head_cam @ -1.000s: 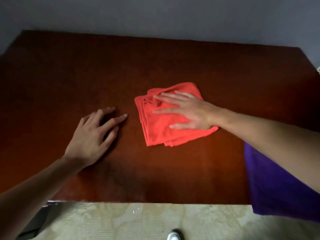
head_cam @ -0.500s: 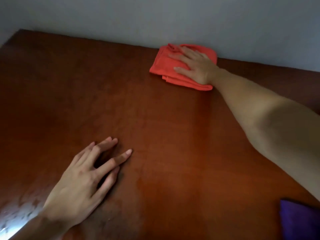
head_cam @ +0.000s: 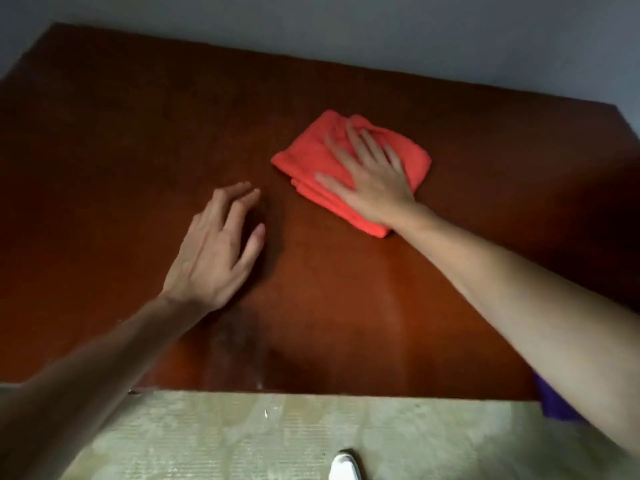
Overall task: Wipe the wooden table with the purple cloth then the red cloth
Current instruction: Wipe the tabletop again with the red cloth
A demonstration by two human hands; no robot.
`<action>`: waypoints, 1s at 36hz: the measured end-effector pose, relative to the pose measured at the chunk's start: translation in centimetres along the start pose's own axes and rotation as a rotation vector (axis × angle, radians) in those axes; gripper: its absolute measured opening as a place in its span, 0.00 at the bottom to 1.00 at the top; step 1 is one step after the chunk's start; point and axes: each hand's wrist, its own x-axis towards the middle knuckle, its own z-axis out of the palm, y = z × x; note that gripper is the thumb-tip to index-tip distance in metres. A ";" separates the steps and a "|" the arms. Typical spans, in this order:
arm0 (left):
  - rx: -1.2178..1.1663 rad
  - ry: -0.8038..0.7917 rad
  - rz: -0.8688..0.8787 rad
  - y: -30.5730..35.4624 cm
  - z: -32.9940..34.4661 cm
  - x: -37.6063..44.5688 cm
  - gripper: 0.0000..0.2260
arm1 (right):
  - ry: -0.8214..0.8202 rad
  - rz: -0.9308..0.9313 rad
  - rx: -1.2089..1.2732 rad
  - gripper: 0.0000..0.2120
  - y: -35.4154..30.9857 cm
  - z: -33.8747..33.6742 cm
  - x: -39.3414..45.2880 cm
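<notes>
Right hand [head_cam: 372, 183], fingers spread flat, presses the folded red cloth [head_cam: 311, 157] on the wooden counter [head_cam: 138, 150]; left hand [head_cam: 216, 251] rests beside it, fingers loosely extended, empty.

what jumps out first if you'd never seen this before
The red cloth, folded, lies right of the middle of the dark wooden table, with the right hand pressed flat on it. The left hand rests beside it on bare wood.
</notes>
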 end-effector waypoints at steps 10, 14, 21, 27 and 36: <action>0.091 -0.020 0.036 -1.8 -2.8 -1.8 0.18 | 0.020 -0.289 -0.019 0.36 -11.7 1.7 -19.7; 0.200 -0.148 0.072 -5.0 -5.3 -2.8 0.22 | -0.036 -0.362 -0.036 0.36 -11.7 1.4 -20.1; 0.314 -0.367 0.164 -10.2 -7.7 -4.5 0.26 | -0.163 -0.642 0.004 0.30 -8.4 0.4 -14.1; 0.225 -0.342 0.135 -10.6 -7.3 -4.7 0.24 | -0.185 -0.790 -0.016 0.30 -6.1 0.0 -4.8; 0.191 -0.349 0.129 -10.6 -7.7 -4.6 0.23 | -0.121 -0.633 -0.073 0.31 -2.7 -0.3 12.3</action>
